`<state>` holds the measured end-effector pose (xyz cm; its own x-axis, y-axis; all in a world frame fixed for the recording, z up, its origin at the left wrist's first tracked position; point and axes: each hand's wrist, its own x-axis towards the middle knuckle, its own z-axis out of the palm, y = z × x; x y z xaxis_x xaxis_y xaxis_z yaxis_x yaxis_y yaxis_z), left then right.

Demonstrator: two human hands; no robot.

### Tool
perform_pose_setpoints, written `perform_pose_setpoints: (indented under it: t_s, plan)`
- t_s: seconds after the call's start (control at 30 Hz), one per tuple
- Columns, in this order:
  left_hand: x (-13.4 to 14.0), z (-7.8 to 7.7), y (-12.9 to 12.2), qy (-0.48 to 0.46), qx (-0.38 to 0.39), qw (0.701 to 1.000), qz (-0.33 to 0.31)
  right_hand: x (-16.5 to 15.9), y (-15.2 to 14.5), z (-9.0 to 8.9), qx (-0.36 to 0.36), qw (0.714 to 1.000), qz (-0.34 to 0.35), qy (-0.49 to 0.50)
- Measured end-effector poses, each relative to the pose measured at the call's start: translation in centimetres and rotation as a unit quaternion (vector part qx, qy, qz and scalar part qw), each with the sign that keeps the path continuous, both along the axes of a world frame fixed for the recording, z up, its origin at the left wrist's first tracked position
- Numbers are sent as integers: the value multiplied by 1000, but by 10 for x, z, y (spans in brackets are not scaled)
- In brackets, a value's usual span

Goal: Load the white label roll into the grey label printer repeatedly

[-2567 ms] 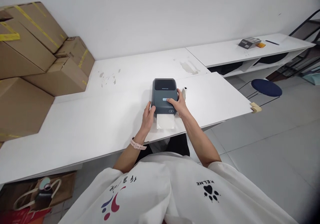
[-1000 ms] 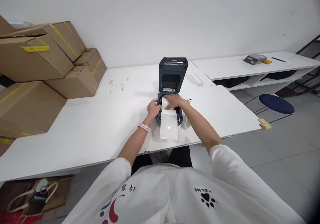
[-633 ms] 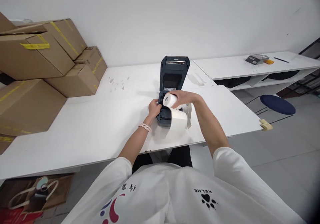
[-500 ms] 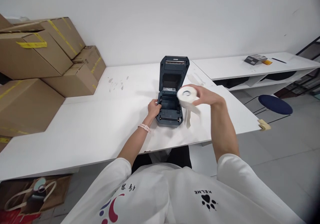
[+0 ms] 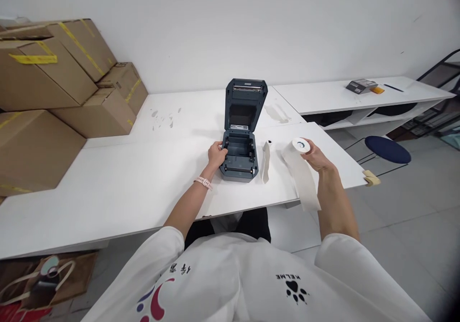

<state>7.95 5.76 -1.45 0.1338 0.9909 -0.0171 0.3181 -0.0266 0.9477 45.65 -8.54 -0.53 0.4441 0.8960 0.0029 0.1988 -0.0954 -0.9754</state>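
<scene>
A dark blue-grey label printer (image 5: 239, 161) stands on the white table with its lid (image 5: 246, 102) raised and its inner bay uncovered. My left hand (image 5: 217, 155) grips the printer's left side, thumb over the rim. Off to the right, my right hand (image 5: 316, 155) holds a roll of white label paper (image 5: 300, 145) by its side. A loose strip (image 5: 305, 183) hangs from that roll past the table's front edge. Between printer and roll lies a small, nearly used-up roll with a curled paper strip (image 5: 266, 163).
Cardboard boxes (image 5: 39, 75) with yellow tape are stacked on the table's left. A lower side table (image 5: 323, 97) at the right bears a small grey box (image 5: 360, 86). A blue round stool (image 5: 388, 149) stands on the floor. Bags (image 5: 46, 283) sit below at left.
My right hand has carried the paper roll right, away from the printer, and its strip now hangs longer. The small roll has come into view. My left hand stays on the printer.
</scene>
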Motion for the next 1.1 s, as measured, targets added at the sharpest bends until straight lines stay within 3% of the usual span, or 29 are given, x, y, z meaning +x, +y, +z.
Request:
perform_pose_setpoints:
  t_s: [0.13,0.23,0.37,0.5,0.57,0.63,0.7,0.87,1.1]
  plan:
    - [-1,1,0,-1,-2,1000,-2,-10,20,-17,-9,1000,-10,15]
    - [-1,3,-2,-2,-7,1000,1,-14,25,-15,-16,1000,-2,17]
    - [-1,5,-3,-13,-12,1000,-3,-10,15,15,0,1000,-25,-17]
    - [-1,4,-3,-16,-10,1000,-5,-34,4,57,154,983,-88,-40]
    - [0,3,-2,-16,-7,1000,-1,-60,9,63,208,974,-80,-50]
    - [0,1,-1,-18,-8,1000,2,-87,21,53,189,979,-58,-59]
    - [0,1,-1,-21,-10,1000,4,-107,36,31,128,988,-69,-57]
    - [1,1,-1,-38,-19,999,2,-114,68,-22,0,993,-116,-11]
    - [0,0,-3,-38,-15,999,2,-114,84,-40,-30,997,-76,-4]
